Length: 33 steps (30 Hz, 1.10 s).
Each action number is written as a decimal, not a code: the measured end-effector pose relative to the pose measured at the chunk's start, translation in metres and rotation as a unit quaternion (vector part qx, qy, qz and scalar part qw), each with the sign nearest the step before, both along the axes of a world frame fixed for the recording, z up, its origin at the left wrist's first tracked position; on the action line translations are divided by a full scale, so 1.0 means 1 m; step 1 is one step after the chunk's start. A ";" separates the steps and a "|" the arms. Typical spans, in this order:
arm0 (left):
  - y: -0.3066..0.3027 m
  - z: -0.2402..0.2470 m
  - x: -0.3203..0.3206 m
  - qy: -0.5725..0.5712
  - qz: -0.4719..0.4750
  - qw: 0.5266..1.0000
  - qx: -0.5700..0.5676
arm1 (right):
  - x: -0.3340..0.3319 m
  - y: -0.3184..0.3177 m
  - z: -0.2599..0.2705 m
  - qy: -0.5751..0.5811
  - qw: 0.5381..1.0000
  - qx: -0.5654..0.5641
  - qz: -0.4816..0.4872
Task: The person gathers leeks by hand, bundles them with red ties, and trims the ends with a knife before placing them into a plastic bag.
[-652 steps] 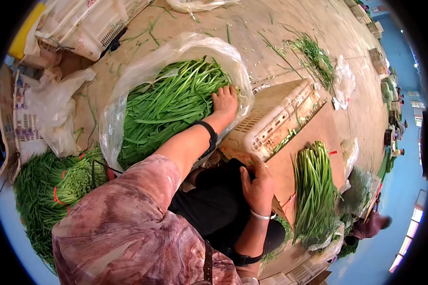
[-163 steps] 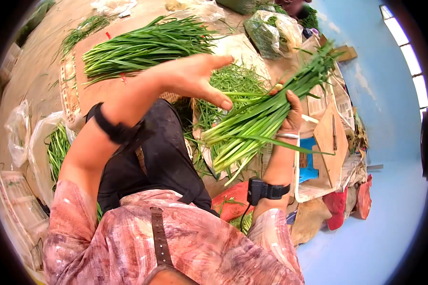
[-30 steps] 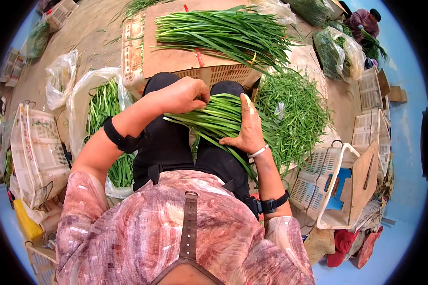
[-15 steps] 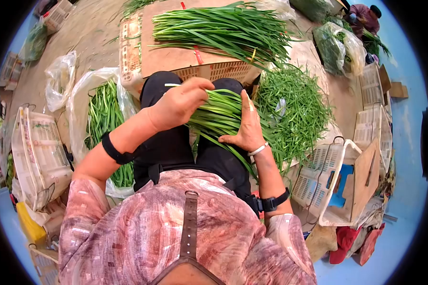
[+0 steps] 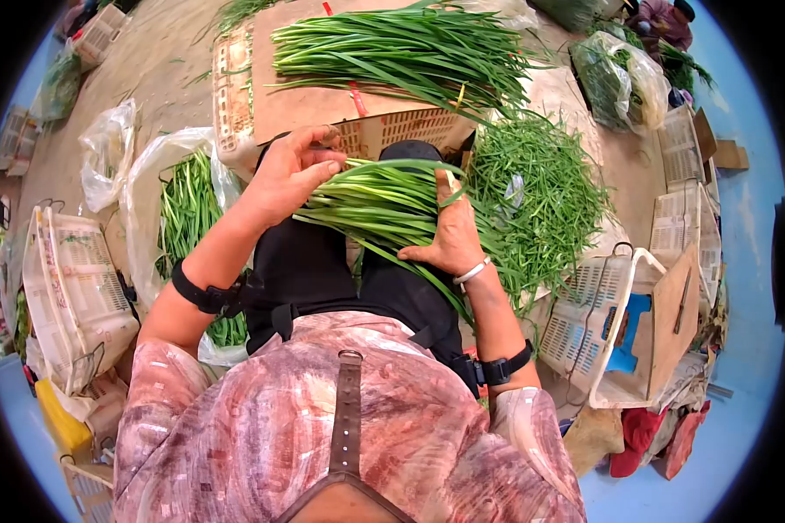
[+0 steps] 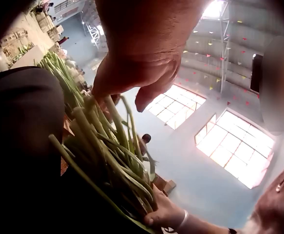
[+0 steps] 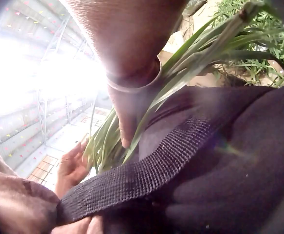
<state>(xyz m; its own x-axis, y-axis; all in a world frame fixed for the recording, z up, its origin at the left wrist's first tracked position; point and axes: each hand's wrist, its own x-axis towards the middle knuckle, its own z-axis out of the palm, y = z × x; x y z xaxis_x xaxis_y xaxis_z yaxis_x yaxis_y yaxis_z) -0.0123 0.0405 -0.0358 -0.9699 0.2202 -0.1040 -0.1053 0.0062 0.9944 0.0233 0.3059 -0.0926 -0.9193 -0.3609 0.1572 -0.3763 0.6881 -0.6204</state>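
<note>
In the head view a bunch of garlic chives (image 5: 379, 202) lies across the dark-trousered lap, pale stem ends to the left. My right hand (image 5: 452, 234) grips it from the leafy side, thumb near the body and fingers over the far edge. One long chive runs along the top of the bunch to those fingers. My left hand (image 5: 290, 174) is at the stem ends, its fingers bent and thumb apart from them. In the left wrist view, my left hand's fingertips (image 6: 100, 92) overlap the loose stem ends (image 6: 86, 119).
A bigger pile of chives (image 5: 392, 57) lies on a board (image 5: 266, 113) over a crate. Trimmed greens (image 5: 541, 200) are heaped to the right. An open plastic bag of chives (image 5: 187, 205) stands left. Crates (image 5: 78, 292) flank both sides; another person (image 5: 663, 22) sits far right.
About twenty seconds ago a hand reached into the bag of chives; later the bunch was held up at right. Over the last second my left hand drew leftward from the bunch; the right kept its grip.
</note>
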 end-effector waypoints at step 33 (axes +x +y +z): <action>0.006 -0.014 0.001 0.131 -0.050 0.968 -0.208 | 0.014 -0.002 -0.007 0.068 0.995 0.058 -0.038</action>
